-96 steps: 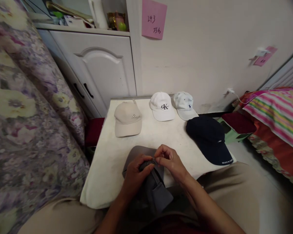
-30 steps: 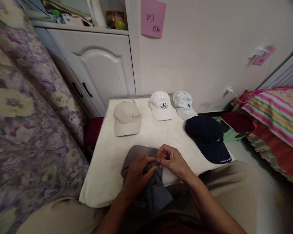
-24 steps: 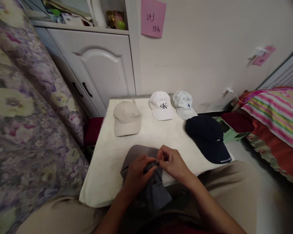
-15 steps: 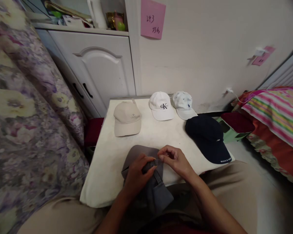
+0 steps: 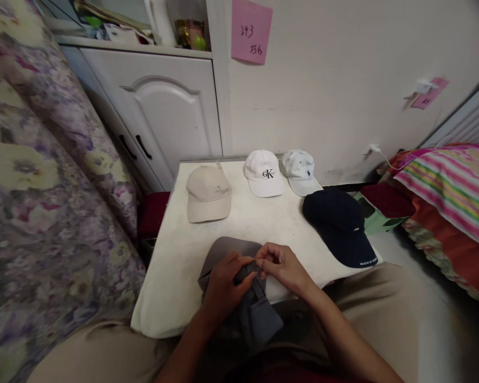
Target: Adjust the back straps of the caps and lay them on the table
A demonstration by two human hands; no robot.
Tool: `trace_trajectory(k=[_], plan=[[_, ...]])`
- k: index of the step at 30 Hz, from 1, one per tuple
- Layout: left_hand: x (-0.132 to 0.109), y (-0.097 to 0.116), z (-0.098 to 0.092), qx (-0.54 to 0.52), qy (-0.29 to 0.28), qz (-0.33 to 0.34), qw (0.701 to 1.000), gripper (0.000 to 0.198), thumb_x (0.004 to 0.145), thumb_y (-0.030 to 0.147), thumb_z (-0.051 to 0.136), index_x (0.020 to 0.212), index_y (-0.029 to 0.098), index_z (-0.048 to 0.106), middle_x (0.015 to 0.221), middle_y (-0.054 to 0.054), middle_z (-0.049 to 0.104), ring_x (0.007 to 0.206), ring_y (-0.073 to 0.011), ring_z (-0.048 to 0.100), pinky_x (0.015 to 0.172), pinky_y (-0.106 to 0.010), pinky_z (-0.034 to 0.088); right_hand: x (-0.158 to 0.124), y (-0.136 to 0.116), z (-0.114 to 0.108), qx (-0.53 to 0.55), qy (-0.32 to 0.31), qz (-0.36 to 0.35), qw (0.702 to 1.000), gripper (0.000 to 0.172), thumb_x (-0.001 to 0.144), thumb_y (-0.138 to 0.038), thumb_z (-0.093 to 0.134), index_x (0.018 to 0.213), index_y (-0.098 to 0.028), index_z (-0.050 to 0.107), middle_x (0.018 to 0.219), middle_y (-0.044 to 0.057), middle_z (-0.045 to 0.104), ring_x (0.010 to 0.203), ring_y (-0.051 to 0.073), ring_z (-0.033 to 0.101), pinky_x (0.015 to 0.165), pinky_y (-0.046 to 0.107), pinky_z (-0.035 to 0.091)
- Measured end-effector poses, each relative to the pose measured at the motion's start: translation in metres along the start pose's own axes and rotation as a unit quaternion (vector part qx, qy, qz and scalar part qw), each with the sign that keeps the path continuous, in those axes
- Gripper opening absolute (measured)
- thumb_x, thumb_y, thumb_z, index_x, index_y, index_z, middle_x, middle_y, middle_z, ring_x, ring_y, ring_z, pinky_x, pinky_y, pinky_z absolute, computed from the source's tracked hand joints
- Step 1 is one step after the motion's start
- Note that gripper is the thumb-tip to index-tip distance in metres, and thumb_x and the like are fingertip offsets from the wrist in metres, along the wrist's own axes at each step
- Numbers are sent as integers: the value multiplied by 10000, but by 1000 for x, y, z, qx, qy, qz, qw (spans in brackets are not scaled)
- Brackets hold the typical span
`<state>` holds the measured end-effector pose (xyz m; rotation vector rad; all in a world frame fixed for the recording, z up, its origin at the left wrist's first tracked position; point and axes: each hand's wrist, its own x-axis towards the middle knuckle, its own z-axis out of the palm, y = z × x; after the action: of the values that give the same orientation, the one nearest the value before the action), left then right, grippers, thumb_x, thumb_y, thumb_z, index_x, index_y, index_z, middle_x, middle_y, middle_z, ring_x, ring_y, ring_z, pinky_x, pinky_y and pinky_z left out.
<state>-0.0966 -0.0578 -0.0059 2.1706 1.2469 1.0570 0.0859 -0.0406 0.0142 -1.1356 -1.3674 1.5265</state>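
against an off-white wall, a cream-cloth-covered desk bears a beige fabric cap, a white fabric cap, a pale patterned cap and a navy fabric cap. at the near edge sits a gray fabric cap; the left hand's grip clasps its dark strap, the right hand's grip pinches it too.

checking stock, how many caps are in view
5: grey cap in left hand and right hand; beige cap back left; white cap back centre; pale cap to its right; navy cap far right.
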Motion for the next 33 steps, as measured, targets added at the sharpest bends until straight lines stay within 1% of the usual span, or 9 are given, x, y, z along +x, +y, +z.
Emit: trace_trajectory(k=[3,5,8,11,15,19,21,29,33], plan=[[0,-1,1,6,-8,4,1000,181,851,158,627,1026,188,665,856,-35,610,808,-198,610,719,-324,488,-1,-1,-1,-30,-3,-13,999,118,780,-276,686,763,-179,622,624,-32,605,539,117,584,535,239,416],[0,-1,1,3,-11,5,1000,177,851,166,630,1023,188,667,847,-35,612,803,-199,610,711,-323,489,-1,-2,-1,-23,-7,-22,999,137,788,-293,702,775,-176,632,641,-28,616,555,116,589,546,238,414],[1,2,-2,-10,3,-5,1000,168,843,165,629,1004,197,667,840,-29,625,797,-196,613,711,-321,494,-1,-2,0,51,-8,-16,999,232,777,-381,742,788,-177,634,639,-30,627,559,114,600,575,243,448],[3,4,-5,-24,25,-11,999,144,828,153,627,960,201,658,833,-20,631,793,-190,615,721,-320,497,-1,1,2,133,-1,10,991,324,729,-439,794,789,-174,618,625,-47,607,507,89,573,538,225,470],[2,5,-7,-29,32,-10,999,158,822,159,628,966,213,664,845,-20,651,810,-195,621,743,-330,505,-2,7,3,196,-31,63,978,378,694,-438,834,832,-174,602,630,-59,593,462,68,542,474,202,493],[1,3,-4,-32,18,-12,999,190,832,168,636,1007,228,676,867,-23,664,826,-197,628,745,-330,509,-2,12,3,238,-63,78,966,398,716,-413,832,926,-177,590,661,-57,605,461,70,571,468,200,525],[0,3,-3,-39,12,-4,999,197,832,163,648,1015,231,673,869,-20,666,823,-194,630,739,-324,508,-1,12,4,250,-70,80,962,401,710,-396,841,931,-173,592,675,-60,600,452,64,569,463,196,530],[0,3,-3,-59,-13,4,998,181,842,167,651,1014,221,660,868,-20,676,819,-191,640,737,-314,502,1,17,12,268,-54,71,959,363,668,-373,867,842,-170,622,681,-58,575,458,42,472,438,172,496],[1,6,-4,-71,-19,-23,997,171,840,185,648,1006,225,642,891,-14,688,833,-194,643,769,-327,502,2,19,14,267,-31,58,962,352,681,-391,857,816,-170,619,611,-87,525,394,17,327,409,160,458]])
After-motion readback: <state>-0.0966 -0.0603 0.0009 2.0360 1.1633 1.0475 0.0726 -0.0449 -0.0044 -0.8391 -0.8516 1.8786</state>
